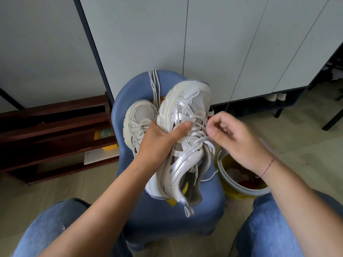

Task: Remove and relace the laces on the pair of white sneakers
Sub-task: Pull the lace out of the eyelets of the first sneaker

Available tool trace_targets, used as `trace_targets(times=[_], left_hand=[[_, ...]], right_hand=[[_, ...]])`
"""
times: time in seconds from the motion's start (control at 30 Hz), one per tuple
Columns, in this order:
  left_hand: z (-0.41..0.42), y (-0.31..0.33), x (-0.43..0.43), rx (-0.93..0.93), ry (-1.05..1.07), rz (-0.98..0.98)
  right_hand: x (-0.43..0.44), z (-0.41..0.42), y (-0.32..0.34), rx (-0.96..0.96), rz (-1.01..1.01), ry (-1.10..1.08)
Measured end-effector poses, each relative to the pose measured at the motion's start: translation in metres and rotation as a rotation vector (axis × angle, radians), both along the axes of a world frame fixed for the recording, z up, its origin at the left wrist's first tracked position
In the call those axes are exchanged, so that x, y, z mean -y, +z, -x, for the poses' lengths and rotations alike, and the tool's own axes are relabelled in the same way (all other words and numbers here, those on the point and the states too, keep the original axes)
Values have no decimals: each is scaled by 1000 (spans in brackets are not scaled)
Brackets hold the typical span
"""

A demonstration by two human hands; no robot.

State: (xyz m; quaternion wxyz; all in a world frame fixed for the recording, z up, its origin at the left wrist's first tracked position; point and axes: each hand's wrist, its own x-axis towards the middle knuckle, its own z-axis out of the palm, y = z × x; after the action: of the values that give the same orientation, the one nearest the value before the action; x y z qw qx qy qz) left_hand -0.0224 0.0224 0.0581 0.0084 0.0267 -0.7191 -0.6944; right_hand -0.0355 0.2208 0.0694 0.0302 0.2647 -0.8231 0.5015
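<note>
The white mesh sneaker with silvery overlays (185, 108) is held up over a small blue plastic chair (204, 206), toe at 12 o'clock and heel opening at 6. The left hand (157, 140) grips it from 9 o'clock, thumb laid across the side panel and fingers wrapped behind. Its flat white lace (197, 134) crosses the eyelets, with loose ends hanging toward 5 o'clock. The right hand (233, 140), at 3 o'clock and slightly blurred, has curled fingers and pinches 1 strand of that lace between thumb and forefinger. A thin red string bracelet (268, 166) circles its wrist.

The 2nd white sneaker (141, 114) lies on the chair at 10 o'clock, just beside the held one and partly behind the left hand. A loose white shoelace (155, 84) drapes over the chair back at 11 o'clock.

Further out, a white bin with a yellow liner (221, 167) stands at 4 o'clock, a dark wooden shoe rack (55, 123) at 9, and tall white cabinet doors (148, 43) at 12. Knees in blue jeans (55, 229) frame the chair at 7 and 5.
</note>
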Motion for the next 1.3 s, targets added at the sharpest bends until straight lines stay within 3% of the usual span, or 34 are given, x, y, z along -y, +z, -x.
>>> trace_targets(times=[0.27,0.53,0.7,0.8,1.1,1.3], left_hand=[[5,-7,2,3,13,5],[1,0,0,13,-17,-35],[2,-3,1,26,-19,-25],[1,-1,0,4,-20,-19],[2,-3,1,-3,-5,40],[-1,1,-1,-10,-18,7]], right_hand=[[13,0,-4,-239,-101,-15],[-16,13,6,-218,68,-422],[-3,4,1,-72,51,-155],[9,-4,-2,-117,-56,-26],[12,-6,3,-343,-186,-12],[12,-3,1,-321,-194,-31]])
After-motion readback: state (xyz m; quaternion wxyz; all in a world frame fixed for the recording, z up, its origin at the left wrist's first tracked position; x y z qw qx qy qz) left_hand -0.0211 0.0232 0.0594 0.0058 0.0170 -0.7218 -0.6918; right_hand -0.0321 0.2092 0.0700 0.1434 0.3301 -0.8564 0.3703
